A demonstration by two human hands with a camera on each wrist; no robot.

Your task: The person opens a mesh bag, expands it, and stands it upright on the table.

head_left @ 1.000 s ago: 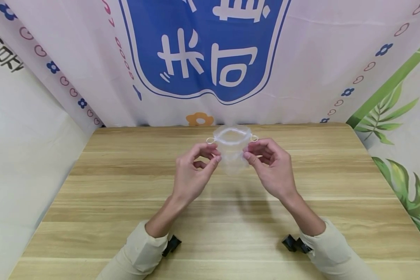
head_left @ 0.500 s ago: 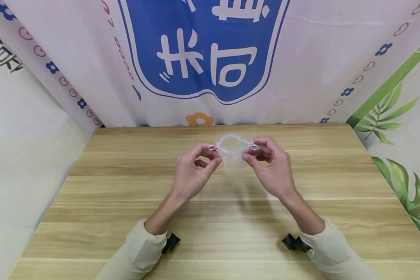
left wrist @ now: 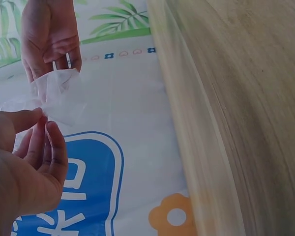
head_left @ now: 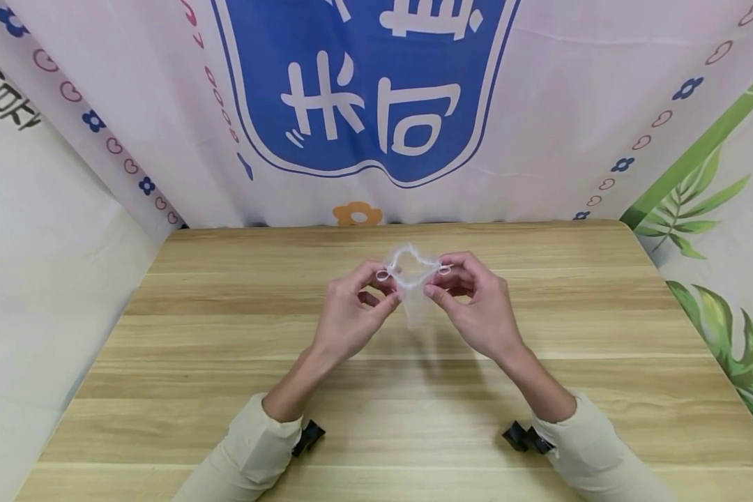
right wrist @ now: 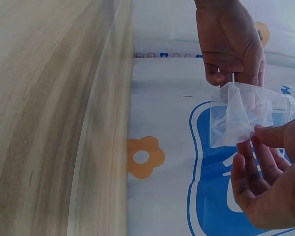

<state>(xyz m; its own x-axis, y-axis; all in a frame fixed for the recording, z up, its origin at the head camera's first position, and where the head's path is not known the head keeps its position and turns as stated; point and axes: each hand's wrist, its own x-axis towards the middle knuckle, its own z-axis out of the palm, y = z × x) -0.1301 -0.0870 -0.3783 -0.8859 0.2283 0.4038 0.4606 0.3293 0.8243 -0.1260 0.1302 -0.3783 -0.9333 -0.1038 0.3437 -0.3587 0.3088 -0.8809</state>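
Note:
A small sheer white drawstring pouch (head_left: 414, 296) hangs between both hands over the middle of the table, its mouth spread into a ragged ring. Small white cord loops stick out at either side of the mouth. My left hand (head_left: 354, 303) pinches the left edge between thumb and fingers. On the opposite edge, my right hand (head_left: 477, 307) has the same kind of pinch. See-through creased fabric of the pouch (right wrist: 241, 113) spans the hands in the right wrist view, and nothing shows inside it.
The wood-grain table (head_left: 226, 362) runs back to a printed cloth curtain (head_left: 558, 118) with a blue shield emblem. A leaf-patterned cloth (head_left: 728, 279) hangs at the right side. Black wrist-camera mounts (head_left: 309, 438) stick out at the cuffs.
Both hands have come closer together and slightly nearer the body. The pouch has come down with them, and its mouth has gone from a wide oval to a narrower, uneven diamond.

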